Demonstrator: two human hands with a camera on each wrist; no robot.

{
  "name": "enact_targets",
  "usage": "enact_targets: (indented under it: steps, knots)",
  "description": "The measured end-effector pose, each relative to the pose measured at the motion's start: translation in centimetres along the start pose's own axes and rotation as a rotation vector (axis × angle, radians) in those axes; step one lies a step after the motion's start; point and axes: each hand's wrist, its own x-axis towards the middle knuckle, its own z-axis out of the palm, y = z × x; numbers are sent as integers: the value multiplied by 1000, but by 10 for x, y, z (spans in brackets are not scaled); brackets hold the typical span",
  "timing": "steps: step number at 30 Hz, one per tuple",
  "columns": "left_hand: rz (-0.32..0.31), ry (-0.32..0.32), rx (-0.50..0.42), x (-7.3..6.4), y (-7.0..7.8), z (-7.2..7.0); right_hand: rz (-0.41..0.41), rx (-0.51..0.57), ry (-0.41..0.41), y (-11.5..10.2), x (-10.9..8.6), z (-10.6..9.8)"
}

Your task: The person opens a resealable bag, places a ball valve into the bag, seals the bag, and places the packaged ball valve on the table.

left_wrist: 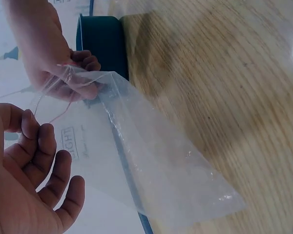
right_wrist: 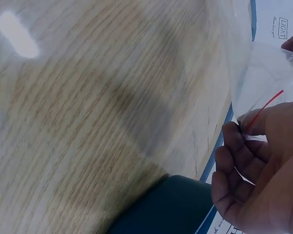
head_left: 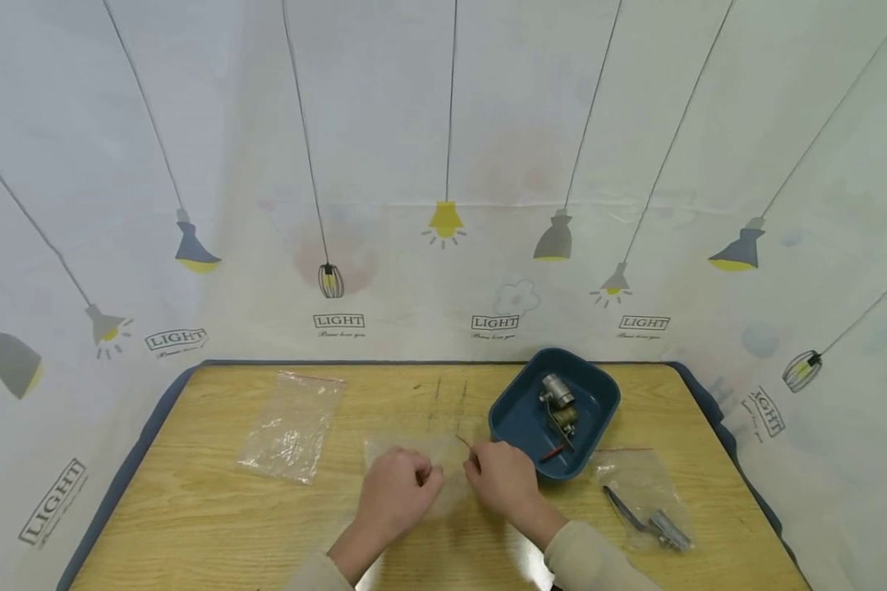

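Observation:
Between my two hands hangs a clear plastic zip bag (left_wrist: 151,146) with a red strip along its mouth; it looks empty. My left hand (head_left: 402,491) pinches one side of the mouth between thumb and forefinger, its other fingers loosely bent in the left wrist view. At the opposite side, my right hand (head_left: 504,480) pinches the rim, and a bit of the red strip (right_wrist: 266,109) sticks out past its fingers. Just beyond the right hand stands a blue tub (head_left: 506,427) holding a silver metal cylinder (head_left: 558,391), a brass-coloured part (head_left: 565,416) and a red-handled piece (head_left: 552,453).
Flat on the table (head_left: 214,509), another clear zip bag (head_left: 293,427) lies at the left. To the right of the tub is a zip bag (head_left: 643,484) with a dark lever (head_left: 624,507) and a silver metal part (head_left: 668,529) inside. A lamp-printed curtain (head_left: 399,148) rises behind the table.

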Motion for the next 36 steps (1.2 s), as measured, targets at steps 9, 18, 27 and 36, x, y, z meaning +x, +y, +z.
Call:
enact_targets:
  steps: [9,18,27,36]
  knots:
    - [-5,14,31,2,-13,3,-29,-10,-29,-6,-4,-5]
    - [-67,1,70,3,-18,4,-15,49,-86,-8,-5,-5]
    - [-126,-7,83,5,-21,6,3,69,-72,-12,-6,-13]
    - [-181,-20,73,6,-21,7,-1,-39,70,12,2,-24]
